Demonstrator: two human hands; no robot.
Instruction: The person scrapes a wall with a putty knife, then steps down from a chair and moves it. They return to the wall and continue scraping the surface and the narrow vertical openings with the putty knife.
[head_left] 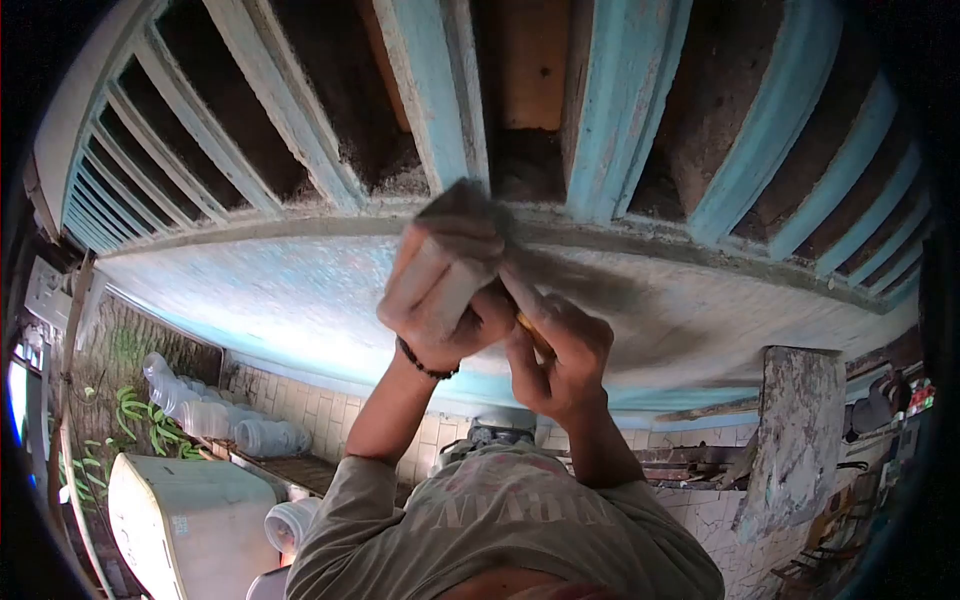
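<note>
Both my hands are raised at the painted wall [270, 270], just under the ledge of the blue slats. My left hand [440, 285], with a dark beaded bracelet at the wrist, is closed with its fingers curled over a scraper-like tool. The tool's dark flat end [455, 202] is blurred and sits against the base of a slat. My right hand [562, 355] is closed just below, around the tool's yellow handle [533, 330]. Most of the tool is hidden by my fingers.
Worn blue slats [625, 110] run across the top, with dark gaps between. Clear plastic containers [270, 437] and a pale appliance-like box [190, 515] stand lower left, near green bananas [135, 412]. A stained board [795, 430] leans at the right.
</note>
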